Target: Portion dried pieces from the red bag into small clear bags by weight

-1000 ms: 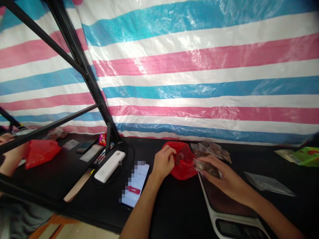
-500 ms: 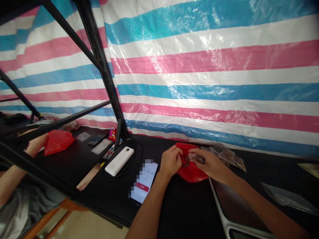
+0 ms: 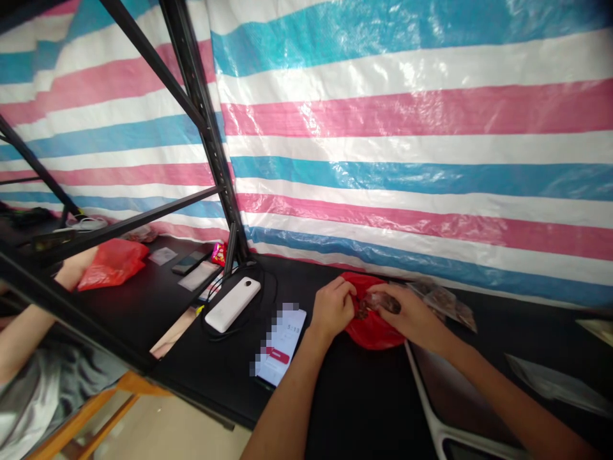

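Note:
A red plastic bag [image 3: 376, 335] sits on the black table with its mouth spread, and small dark brown pieces [image 3: 363, 310] show inside. On its left side, my left hand [image 3: 334, 306] has its fingers curled closed over the rim. My right hand [image 3: 407, 313] is closed around a small clear bag [image 3: 382, 301] that has brown contents. This clear bag is tilted at the mouth of the red bag, beside the brown pieces. Further filled clear bags [image 3: 447, 303] lie just behind my right hand.
A phone [image 3: 282, 348] and a white power bank [image 3: 233, 304] with a black cable lie left of my arm. A grey-framed tray [image 3: 424, 396] is under my right forearm; flat clear bags [image 3: 555, 380] lie right. Beyond a black metal post [image 3: 215, 153], another person's hand [image 3: 79, 267] touches a red bag [image 3: 115, 263].
The view has shifted slightly. My hands stay at the red bag, the right one still with the small clear bag. At left, the other person's red bag has changed shape.

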### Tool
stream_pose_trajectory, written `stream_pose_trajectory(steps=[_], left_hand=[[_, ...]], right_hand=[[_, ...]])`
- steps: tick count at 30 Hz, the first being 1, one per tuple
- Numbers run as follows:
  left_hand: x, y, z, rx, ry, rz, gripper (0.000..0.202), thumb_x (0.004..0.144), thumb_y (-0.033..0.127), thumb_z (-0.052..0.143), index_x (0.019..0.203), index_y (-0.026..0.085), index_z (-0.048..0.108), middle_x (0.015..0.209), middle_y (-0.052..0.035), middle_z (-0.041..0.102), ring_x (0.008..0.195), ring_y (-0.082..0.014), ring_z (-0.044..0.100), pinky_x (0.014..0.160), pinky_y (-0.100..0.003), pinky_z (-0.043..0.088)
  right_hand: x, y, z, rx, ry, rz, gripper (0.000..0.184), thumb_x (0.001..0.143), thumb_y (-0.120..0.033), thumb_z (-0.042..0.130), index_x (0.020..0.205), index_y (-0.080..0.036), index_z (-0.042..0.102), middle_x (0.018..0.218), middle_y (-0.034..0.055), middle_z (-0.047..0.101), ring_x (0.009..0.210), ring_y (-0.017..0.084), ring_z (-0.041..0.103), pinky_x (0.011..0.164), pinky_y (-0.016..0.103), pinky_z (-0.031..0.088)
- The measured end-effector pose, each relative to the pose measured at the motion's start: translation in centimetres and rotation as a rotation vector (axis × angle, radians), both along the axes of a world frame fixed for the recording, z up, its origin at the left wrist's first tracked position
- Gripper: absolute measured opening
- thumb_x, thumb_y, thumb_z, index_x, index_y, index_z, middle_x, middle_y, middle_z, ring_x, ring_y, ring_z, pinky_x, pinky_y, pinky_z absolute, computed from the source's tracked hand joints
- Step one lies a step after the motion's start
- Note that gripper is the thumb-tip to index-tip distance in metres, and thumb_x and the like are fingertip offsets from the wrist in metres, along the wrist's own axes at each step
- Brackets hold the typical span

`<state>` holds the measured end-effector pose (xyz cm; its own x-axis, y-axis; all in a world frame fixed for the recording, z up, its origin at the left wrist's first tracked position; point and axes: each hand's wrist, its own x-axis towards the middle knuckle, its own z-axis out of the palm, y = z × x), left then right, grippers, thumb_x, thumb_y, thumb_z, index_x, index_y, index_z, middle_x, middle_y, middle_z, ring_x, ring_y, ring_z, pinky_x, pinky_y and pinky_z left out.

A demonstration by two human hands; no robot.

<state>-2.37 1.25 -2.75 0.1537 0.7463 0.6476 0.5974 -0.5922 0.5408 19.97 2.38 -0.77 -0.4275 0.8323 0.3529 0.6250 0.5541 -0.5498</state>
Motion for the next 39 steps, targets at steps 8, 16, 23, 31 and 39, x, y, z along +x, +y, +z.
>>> stream_pose_trajectory(steps=[8, 16, 23, 31, 39], left_hand=[[0.3, 0.0, -0.2, 0.003, 0.022, -0.006, 0.030, 0.084, -0.001, 0.050, 0.086, 0.023, 0.068, 0.087, -0.0006, 0.068, 0.081, -0.0150, 0.066, 0.077, -0.024, 0.051], [0.0, -0.1, 0.1, -0.017, -0.017, 0.007, 0.030, 0.084, -0.002, 0.050, 0.084, 0.022, 0.069, 0.085, -0.0003, 0.067, 0.077, -0.0142, 0.064, 0.075, -0.024, 0.049], [0.2, -0.2, 0.3, 0.001, -0.025, -0.013, 0.030, 0.085, -0.002, 0.049, 0.085, 0.022, 0.068, 0.086, -0.0005, 0.067, 0.080, -0.0143, 0.065, 0.076, -0.024, 0.048], [0.3, -0.4, 0.0, -0.028, -0.010, -0.028, 0.029, 0.086, -0.001, 0.049, 0.085, 0.022, 0.067, 0.086, 0.0000, 0.067, 0.078, -0.0145, 0.064, 0.075, -0.025, 0.047], [0.4, -0.7, 0.7, -0.001, 0.008, -0.018, 0.031, 0.086, -0.001, 0.048, 0.086, 0.022, 0.069, 0.085, -0.0005, 0.067, 0.077, -0.0140, 0.064, 0.075, -0.024, 0.048]], right_hand=[[-0.4, -0.8, 0.5, -0.040, 0.106, -0.012, 0.035, 0.094, -0.032, 0.064, 0.128, -0.026, 0.071, 0.127, 0.0072, 0.078, 0.115, 0.033, 0.074, 0.106, 0.049, 0.055], [1.6, -2.7, 1.8, -0.088, 0.156, -0.053, 0.037, 0.096, -0.043, 0.065, 0.127, -0.025, 0.071, 0.125, 0.0100, 0.079, 0.111, 0.034, 0.075, 0.102, 0.051, 0.059], [8.6, -7.4, -0.7, -0.178, 0.066, -0.165, 0.045, 0.093, -0.051, 0.072, 0.132, -0.030, 0.071, 0.135, 0.0074, 0.075, 0.124, 0.034, 0.071, 0.109, 0.045, 0.058], [11.8, -10.6, -0.4, -0.097, -0.086, -0.101, 0.059, 0.089, -0.049, 0.076, 0.145, -0.040, 0.062, 0.151, 0.0046, 0.063, 0.138, 0.033, 0.060, 0.119, 0.044, 0.049], [14.9, -7.0, -1.3, 0.101, 0.301, -0.568, 0.030, 0.095, -0.054, 0.060, 0.109, -0.031, 0.073, 0.114, 0.0094, 0.076, 0.108, 0.033, 0.072, 0.103, 0.047, 0.054]])
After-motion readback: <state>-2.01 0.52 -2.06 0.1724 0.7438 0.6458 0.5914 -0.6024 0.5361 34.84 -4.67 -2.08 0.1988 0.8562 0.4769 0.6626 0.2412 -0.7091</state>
